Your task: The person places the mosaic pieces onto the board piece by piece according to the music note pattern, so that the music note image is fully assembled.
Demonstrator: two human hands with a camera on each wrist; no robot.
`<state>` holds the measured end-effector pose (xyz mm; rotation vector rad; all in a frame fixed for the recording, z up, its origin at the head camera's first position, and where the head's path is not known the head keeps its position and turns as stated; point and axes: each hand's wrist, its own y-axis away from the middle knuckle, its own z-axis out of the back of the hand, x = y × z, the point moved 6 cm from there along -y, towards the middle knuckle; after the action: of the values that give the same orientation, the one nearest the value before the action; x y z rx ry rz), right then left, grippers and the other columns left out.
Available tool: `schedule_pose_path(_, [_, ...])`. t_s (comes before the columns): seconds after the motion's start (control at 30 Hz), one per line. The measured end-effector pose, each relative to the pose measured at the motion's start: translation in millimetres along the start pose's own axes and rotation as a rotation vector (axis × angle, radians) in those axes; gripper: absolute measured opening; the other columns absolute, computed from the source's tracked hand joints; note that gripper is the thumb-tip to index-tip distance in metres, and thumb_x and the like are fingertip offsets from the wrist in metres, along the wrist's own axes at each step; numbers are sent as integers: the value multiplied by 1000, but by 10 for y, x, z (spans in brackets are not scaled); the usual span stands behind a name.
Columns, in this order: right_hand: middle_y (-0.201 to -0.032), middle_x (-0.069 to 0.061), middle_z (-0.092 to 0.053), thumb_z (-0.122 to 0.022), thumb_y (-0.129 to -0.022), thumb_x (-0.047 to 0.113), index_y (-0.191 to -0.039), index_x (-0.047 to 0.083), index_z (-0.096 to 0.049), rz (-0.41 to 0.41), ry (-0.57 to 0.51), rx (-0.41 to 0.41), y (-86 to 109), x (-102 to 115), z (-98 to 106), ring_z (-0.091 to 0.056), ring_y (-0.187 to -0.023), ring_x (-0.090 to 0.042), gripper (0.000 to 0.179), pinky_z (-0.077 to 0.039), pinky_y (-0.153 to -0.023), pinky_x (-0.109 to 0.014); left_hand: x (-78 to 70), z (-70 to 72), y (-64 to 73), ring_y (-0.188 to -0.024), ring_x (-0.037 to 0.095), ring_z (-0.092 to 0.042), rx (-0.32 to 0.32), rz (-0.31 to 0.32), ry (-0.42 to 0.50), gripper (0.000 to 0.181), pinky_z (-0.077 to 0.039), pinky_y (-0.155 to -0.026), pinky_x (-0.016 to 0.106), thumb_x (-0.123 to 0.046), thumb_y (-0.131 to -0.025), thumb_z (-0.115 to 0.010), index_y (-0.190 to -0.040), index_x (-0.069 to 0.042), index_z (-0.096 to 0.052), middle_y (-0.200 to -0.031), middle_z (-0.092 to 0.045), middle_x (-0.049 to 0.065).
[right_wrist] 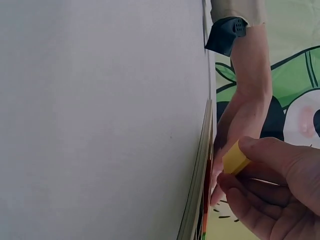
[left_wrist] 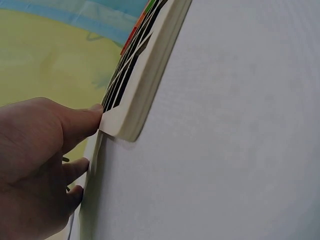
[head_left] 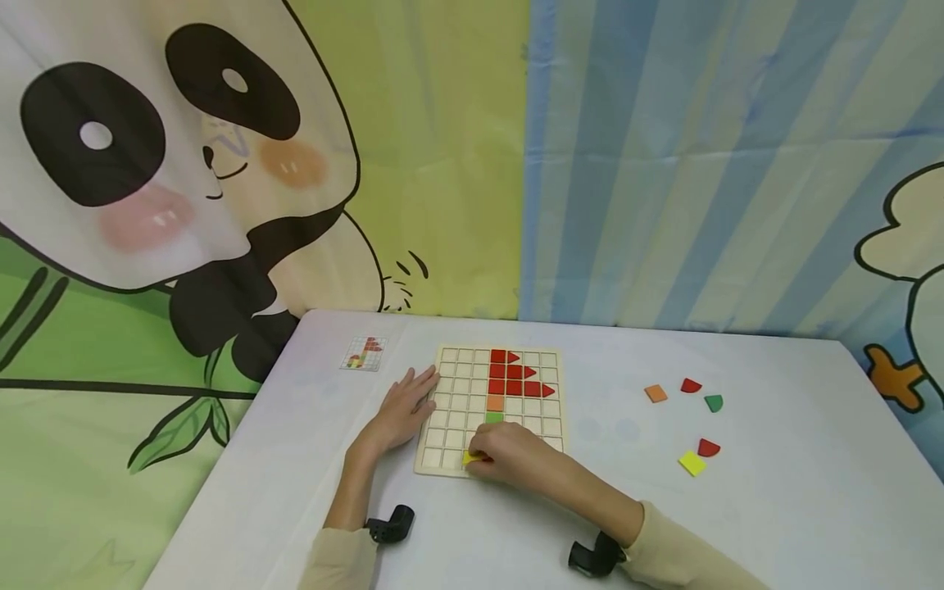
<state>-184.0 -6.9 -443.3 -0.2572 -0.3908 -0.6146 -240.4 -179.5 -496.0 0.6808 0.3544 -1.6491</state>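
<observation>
A wooden grid board [head_left: 446, 418] lies on the white table. Red squares [head_left: 497, 371] with pointed red tips fill its upper rows, and below them sit an orange square [head_left: 495, 402] and a green square [head_left: 493, 418]. Over the board's lower part, my right hand [head_left: 516, 459] pinches a yellow tile [right_wrist: 235, 158] between thumb and fingers. That hand hides some of the lower cells. My left hand [head_left: 401, 414] rests at the board's left edge with fingers extended; its thumb touches the rim in the left wrist view.
A small pattern card [head_left: 365, 353] lies left of the board. To the right are scattered an orange square [head_left: 655, 393], red quarter-round pieces [head_left: 691, 385], a green piece [head_left: 713, 403] and a yellow square [head_left: 692, 463]. A printed curtain [head_left: 450, 164] hangs behind the table.
</observation>
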Motion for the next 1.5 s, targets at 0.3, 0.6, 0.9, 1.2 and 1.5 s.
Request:
schedule_pose_path(0.3, [-63,11,-46,-71,-85,13,-72,14,-68,-44,-7,36,-4,-16,-30,-33,-58,1,14,-27,-51,-11,-25,-10,-11,-152,34,-9,-12,-17,-5,51,-5,-124,54,-20,-101,-48,-150,-12,-36,-162,-26,2])
schedule_pose_path(0.6, [-62,8,-50,-70,-85,11,-63,12,-67,-60,51,55,-59,44,-66,-34,-58,-1,22,-31,-53,-11,-5,-2,-21,-152,34,-8,-16,-16,-9,52,-5,-124,56,-20,-101,-50,-150,-12,-36,-162,-25,3])
schedule_pose_path(0.9, [-67,6,-56,-72,-84,13,-71,10,-73,-155,107,76,-111,76,-69,-39,-58,-3,13,-37,-54,-13,0,-1,-25,-152,34,-9,-13,-15,-6,52,-5,-123,56,-21,-101,-50,-150,-13,-36,-162,-25,3])
schedule_pose_path(1.2, [-71,6,-57,-77,-81,14,-73,12,-68,-152,101,76,-144,57,-98,-43,-61,-4,12,-41,-58,-14,8,3,-18,-152,34,-8,-8,-16,-16,52,-5,-123,57,-21,-101,-49,-151,-13,-36,-162,-25,3])
schedule_pose_path(1.5, [-65,5,-52,-72,-83,6,-68,9,-72,-109,51,88,-123,41,-86,-35,-58,-3,16,-34,-54,-13,1,1,-19,-153,33,-8,-10,-20,-19,52,-4,-124,56,-22,-101,-48,-151,-13,-35,-162,-24,2])
